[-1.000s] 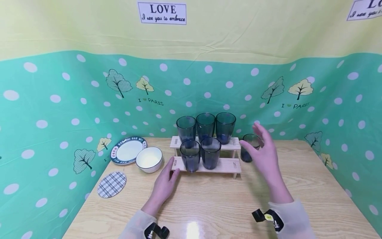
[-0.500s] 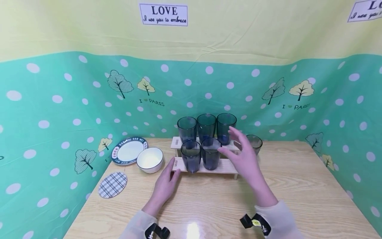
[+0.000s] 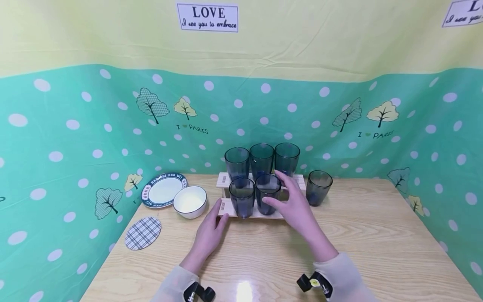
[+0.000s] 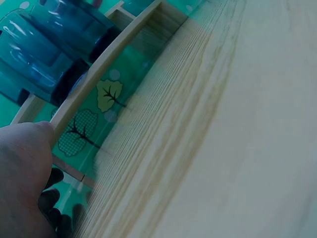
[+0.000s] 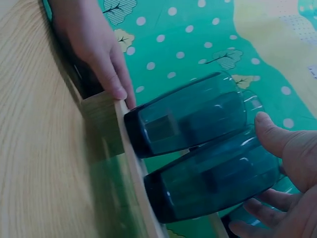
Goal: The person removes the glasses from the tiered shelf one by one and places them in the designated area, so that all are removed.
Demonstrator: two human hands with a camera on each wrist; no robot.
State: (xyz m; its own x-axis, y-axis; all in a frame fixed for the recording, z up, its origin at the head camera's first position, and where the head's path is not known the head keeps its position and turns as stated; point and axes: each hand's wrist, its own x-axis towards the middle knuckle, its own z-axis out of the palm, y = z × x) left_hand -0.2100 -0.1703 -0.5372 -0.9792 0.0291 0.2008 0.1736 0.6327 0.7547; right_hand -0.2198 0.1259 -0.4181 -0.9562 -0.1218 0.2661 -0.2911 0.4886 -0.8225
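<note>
Just left of my right hand (image 3: 296,207) in the head view, the front-right glass tumbler (image 3: 268,188) stands upright on the wooden rack (image 3: 228,207). Left wrist: my left hand (image 4: 22,173) grips the rack's end. Right wrist: my right hand straddles the tumbler; whether it grips, I cannot tell.

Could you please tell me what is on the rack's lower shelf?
Two dark glasses stand on the lower shelf; the head view cannot show its right end, covered by the right hand.

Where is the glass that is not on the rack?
In the head view, the glass stands on the table, just right of the wooden rack and the right hand.
</note>
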